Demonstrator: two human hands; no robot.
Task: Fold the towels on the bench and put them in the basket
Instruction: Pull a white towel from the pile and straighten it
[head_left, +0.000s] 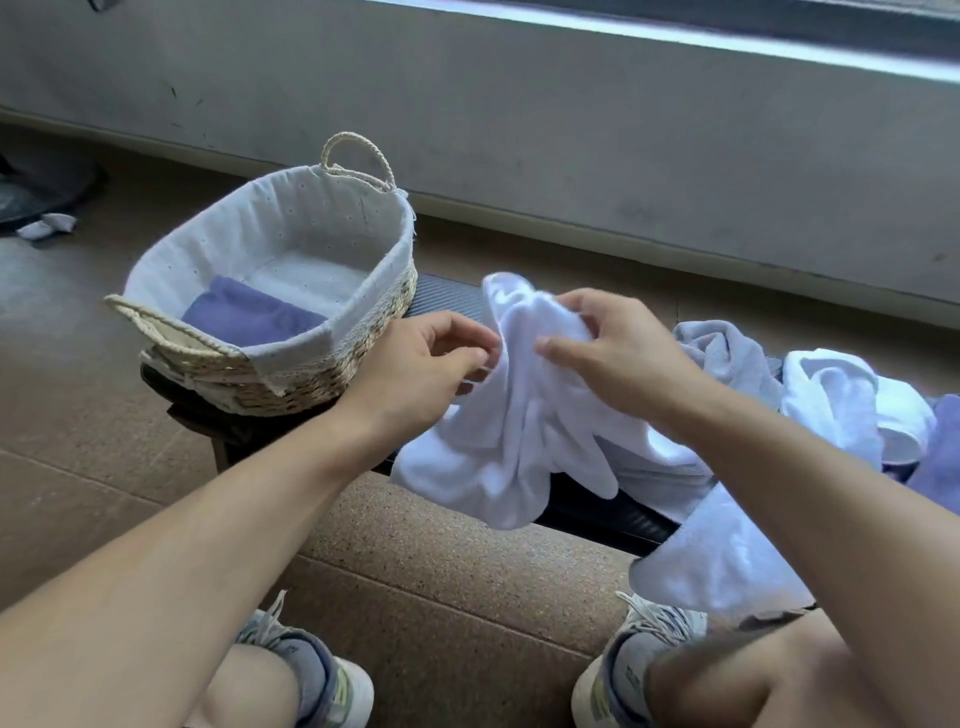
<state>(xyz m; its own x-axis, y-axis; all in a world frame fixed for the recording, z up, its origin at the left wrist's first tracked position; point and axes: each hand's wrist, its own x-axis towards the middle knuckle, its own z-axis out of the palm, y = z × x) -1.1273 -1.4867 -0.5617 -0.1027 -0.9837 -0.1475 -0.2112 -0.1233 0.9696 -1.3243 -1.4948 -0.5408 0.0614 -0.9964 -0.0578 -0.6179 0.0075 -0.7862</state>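
Now both hands, left hand (415, 364) and right hand (618, 353), pinch a crumpled white towel (519, 441) above the table (597, 512), apparently hunting its edge; next, spread it flat, fold, then reach the basket (363, 332) at left.

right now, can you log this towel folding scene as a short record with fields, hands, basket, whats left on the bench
left hand: left hand pinches an edge of the crumpled white terry towel
right hand: right hand grips the same towel near its top
towel state: unfolded, bunched, hanging over the front edge of the dark bench
basket: woven straw basket with pale cloth liner sits on the bench's left end
basket contents: one folded purple towel
left to fold: pile of white and lilac towels on the bench, to the right
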